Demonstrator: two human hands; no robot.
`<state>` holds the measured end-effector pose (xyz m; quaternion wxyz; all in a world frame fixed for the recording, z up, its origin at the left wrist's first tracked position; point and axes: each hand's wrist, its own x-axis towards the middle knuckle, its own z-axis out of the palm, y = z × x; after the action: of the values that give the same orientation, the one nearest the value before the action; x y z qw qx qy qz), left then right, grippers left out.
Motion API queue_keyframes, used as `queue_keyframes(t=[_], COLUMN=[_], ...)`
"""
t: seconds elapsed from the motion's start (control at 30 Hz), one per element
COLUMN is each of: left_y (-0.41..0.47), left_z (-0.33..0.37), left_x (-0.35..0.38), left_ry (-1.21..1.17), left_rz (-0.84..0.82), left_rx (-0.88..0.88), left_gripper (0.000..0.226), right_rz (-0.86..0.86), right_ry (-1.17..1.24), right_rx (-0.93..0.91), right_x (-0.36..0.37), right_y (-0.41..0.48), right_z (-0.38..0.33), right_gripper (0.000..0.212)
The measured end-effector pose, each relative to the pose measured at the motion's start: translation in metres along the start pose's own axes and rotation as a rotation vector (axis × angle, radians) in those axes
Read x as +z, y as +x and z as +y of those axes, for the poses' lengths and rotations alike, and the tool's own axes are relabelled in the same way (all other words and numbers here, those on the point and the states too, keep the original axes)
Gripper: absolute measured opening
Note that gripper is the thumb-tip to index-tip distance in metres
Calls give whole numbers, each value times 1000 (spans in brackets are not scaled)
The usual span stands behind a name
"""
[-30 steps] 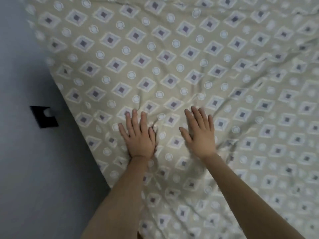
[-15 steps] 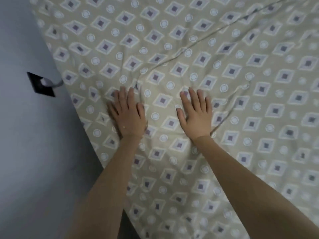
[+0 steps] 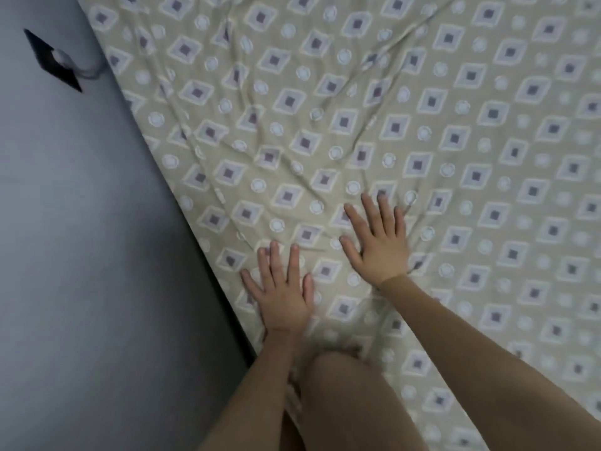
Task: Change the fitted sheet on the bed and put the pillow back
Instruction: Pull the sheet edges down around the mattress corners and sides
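left hand [image 3: 283, 289], right hand [image 3: 379, 245]: pressed flat, fingers spread | sheet [image 3: 487, 164]: creases found far beyond both, left edge nearer left hand

Left forearm [image 3: 260, 385], right forearm [image 3: 471, 353] bare, unsleeved — left grip [image 3: 283, 294], right grip [image 3: 379, 245] bare; knee [image 3: 344, 402] bare.

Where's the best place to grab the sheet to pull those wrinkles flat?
Probably the sheet at its left edge, by the wall, coming from that side with the left hand. The middle lies flat with only shallow creases, so there is little to pinch; the edge seems to fold down.
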<state>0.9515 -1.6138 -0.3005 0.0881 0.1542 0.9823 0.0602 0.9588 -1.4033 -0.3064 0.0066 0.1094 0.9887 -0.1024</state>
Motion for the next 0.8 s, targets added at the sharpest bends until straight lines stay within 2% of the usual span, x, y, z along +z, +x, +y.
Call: queue_keyframes(t=[0.4, 0.63, 0.8], left_y=[-3, -8, -102], left_z=[-3, 3, 71], left_x=[8, 0, 17], left_ry=[51, 67, 5], left_rz=[102, 85, 159], left_rx=[11, -60, -168], left_gripper=[55, 52, 48], right_rz=[21, -30, -113], right_ry=[27, 122, 205], right_rx=[11, 4, -96], right_x=[6, -11, -23], right_y=[2, -2, -102], right_z=[1, 0, 21], right_gripper=[55, 59, 60])
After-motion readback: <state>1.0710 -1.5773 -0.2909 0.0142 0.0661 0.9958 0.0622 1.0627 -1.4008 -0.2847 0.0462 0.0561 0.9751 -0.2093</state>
